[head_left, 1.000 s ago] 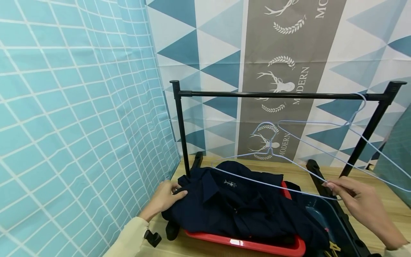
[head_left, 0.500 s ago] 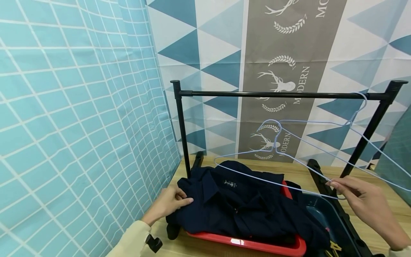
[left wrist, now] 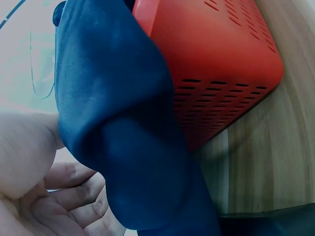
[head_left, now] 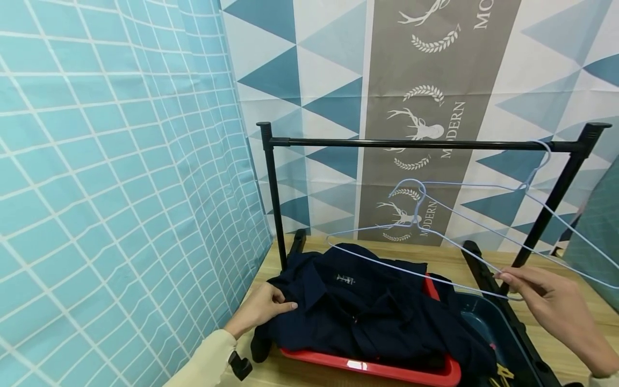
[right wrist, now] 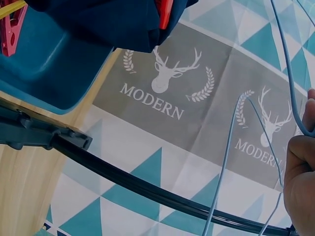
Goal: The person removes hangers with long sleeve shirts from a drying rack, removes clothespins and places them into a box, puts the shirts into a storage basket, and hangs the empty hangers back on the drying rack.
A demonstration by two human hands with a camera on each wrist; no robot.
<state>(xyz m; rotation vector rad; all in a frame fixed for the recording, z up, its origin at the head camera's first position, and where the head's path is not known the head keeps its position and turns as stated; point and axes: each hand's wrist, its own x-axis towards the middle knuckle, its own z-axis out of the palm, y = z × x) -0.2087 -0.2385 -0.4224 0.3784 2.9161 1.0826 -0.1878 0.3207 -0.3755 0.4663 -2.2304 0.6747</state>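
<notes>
A dark navy collared shirt (head_left: 348, 317) lies heaped over the red basket (head_left: 358, 365), its collar and neck label facing up. My left hand (head_left: 263, 309) pinches the shirt's left shoulder area between thumb and fingers; in the left wrist view the fabric (left wrist: 118, 108) hangs over and partly hides the fingers. My right hand (head_left: 551, 306) holds a light blue wire hanger (head_left: 415, 219) by its right lower corner. The hanger is above the shirt, hook upward, with its left end over the collar. In the right wrist view only part of the right hand (right wrist: 301, 182) shows.
A black clothes rack (head_left: 411, 143) spans the wooden table. From its right end hangs a second blue hanger (head_left: 526, 186). Right of the basket stands a dark blue tub (head_left: 483, 317) with yellow clothespins (head_left: 504, 372) and a pink clothespin (right wrist: 11, 32). Patterned cloth covers the walls.
My left hand has moved slightly right along the shirt's shoulder. The held hanger has shifted a little to the right and turned slightly, its hook leaning less to the left.
</notes>
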